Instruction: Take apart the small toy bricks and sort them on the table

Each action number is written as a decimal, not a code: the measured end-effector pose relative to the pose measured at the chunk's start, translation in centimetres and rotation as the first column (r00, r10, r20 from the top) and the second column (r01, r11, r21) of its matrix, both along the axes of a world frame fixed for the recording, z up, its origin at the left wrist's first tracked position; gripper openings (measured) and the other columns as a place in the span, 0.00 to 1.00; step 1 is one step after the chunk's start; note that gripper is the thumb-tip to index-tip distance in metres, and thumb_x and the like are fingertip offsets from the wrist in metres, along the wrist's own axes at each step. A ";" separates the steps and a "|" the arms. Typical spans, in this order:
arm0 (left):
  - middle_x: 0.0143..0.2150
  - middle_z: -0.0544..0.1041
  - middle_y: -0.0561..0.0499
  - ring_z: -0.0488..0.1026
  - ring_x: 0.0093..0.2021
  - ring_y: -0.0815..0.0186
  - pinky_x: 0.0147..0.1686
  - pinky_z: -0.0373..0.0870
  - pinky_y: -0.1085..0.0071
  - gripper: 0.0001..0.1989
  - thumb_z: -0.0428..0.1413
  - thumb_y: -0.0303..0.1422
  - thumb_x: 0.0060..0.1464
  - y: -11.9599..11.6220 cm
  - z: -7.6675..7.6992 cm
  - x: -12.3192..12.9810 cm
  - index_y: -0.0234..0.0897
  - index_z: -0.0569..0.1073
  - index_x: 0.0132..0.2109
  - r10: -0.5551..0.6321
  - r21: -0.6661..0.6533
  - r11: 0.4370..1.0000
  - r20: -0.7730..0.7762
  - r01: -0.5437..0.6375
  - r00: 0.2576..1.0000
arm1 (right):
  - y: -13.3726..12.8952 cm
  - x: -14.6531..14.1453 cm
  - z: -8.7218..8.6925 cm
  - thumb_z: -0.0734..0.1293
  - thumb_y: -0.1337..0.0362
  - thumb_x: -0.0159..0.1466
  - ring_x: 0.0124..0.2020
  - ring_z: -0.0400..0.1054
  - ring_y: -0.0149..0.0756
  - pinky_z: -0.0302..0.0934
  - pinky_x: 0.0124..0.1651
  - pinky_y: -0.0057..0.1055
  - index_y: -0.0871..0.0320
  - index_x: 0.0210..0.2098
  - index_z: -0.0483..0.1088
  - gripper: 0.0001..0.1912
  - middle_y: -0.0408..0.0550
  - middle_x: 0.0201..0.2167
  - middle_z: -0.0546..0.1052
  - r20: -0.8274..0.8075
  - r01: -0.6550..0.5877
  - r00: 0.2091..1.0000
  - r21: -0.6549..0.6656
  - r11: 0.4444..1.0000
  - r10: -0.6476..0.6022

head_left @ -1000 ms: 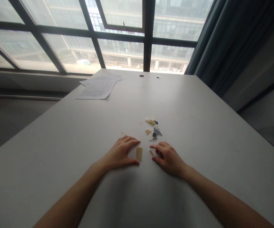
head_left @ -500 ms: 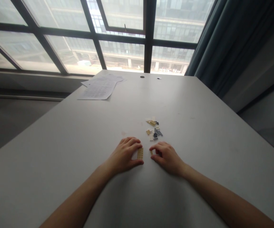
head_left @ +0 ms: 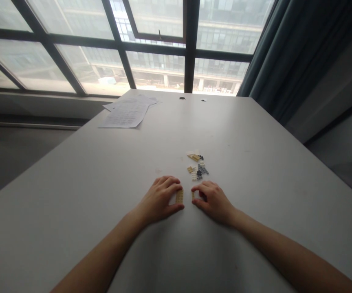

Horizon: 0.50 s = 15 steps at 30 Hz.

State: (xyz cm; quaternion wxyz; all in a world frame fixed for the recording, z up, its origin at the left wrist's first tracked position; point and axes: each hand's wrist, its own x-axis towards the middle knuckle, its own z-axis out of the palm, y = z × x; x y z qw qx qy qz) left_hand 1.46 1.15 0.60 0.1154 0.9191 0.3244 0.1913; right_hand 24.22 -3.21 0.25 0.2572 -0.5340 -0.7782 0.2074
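Between the thumb and fingers of my left hand (head_left: pixel 164 197) is a tan studded building plate (head_left: pixel 179 197), its long side running away from me. Facing it across a small gap, my right hand (head_left: pixel 214 201) pinches a narrow tan building piece (head_left: pixel 193 195) by its two ends. Both hands are low over the white table. Just beyond them lies a loose group of small building bricks: grey plates (head_left: pixel 203 168), white ones (head_left: pixel 194 176), a dark piece (head_left: pixel 199 173) and tan pieces (head_left: pixel 195 157).
The white table (head_left: pixel 102 203) stretches to the window (head_left: pixel 157 67). Printed paper sheets (head_left: pixel 125 114) lie at its far left. Two round holes, one of them a dark cable hole (head_left: pixel 182 98), sit near the far edge. A dark curtain (head_left: pixel 270 73) hangs at the right.
My right hand has shifted very slightly left with the narrow tan piece, which now shows a little more upright. The left hand and its plate stay nearly still.
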 end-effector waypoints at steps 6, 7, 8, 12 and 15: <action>0.51 0.72 0.44 0.65 0.54 0.53 0.54 0.60 0.56 0.21 0.61 0.44 0.49 -0.1 0.1 0.0 0.39 0.71 0.48 0.000 0.000 1.000 0.004 0.000 1.000 | 0.3 0.2 0.2 0.71 0.66 0.57 0.34 0.65 0.35 0.58 0.43 0.33 0.55 0.42 0.73 0.12 0.43 0.30 0.71 -0.039 -0.004 0.999 0.002 1.000 0.004; 0.51 0.72 0.44 0.65 0.54 0.53 0.54 0.60 0.56 0.22 0.61 0.44 0.49 -0.1 0.2 0.0 0.39 0.71 0.48 -0.003 -0.001 1.000 0.004 0.003 1.000 | 0.7 0.3 0.3 0.70 0.66 0.58 0.34 0.65 0.35 0.59 0.42 0.32 0.55 0.42 0.73 0.12 0.43 0.31 0.72 -0.055 0.003 0.998 0.006 1.000 -0.003; 0.51 0.72 0.43 0.66 0.54 0.53 0.53 0.61 0.56 0.22 0.61 0.44 0.48 -0.1 0.2 0.0 0.39 0.71 0.48 -0.006 -0.002 1.000 0.005 0.006 1.000 | 1.2 0.5 0.5 0.70 0.66 0.59 0.34 0.65 0.35 0.59 0.42 0.32 0.56 0.42 0.73 0.11 0.43 0.31 0.72 -0.066 0.017 0.998 0.017 1.000 -0.016; 0.51 0.72 0.43 0.66 0.53 0.53 0.53 0.61 0.56 0.26 0.62 0.47 0.46 0.0 0.3 0.0 0.40 0.70 0.50 -0.012 0.000 1.000 0.019 0.012 1.000 | 4.6 0.7 1.3 0.68 0.66 0.60 0.40 0.66 0.37 0.60 0.47 0.34 0.57 0.44 0.74 0.11 0.48 0.36 0.73 0.010 0.086 0.996 0.100 0.991 -0.087; 0.51 0.72 0.42 0.66 0.53 0.52 0.53 0.61 0.56 0.31 0.62 0.48 0.46 -0.1 0.4 0.0 0.40 0.67 0.54 -0.011 -0.003 1.000 0.030 0.011 0.999 | 7.2 0.2 1.9 0.67 0.64 0.61 0.47 0.65 0.42 0.58 0.51 0.37 0.58 0.48 0.73 0.15 0.52 0.42 0.73 0.210 0.059 0.974 0.122 0.991 -0.084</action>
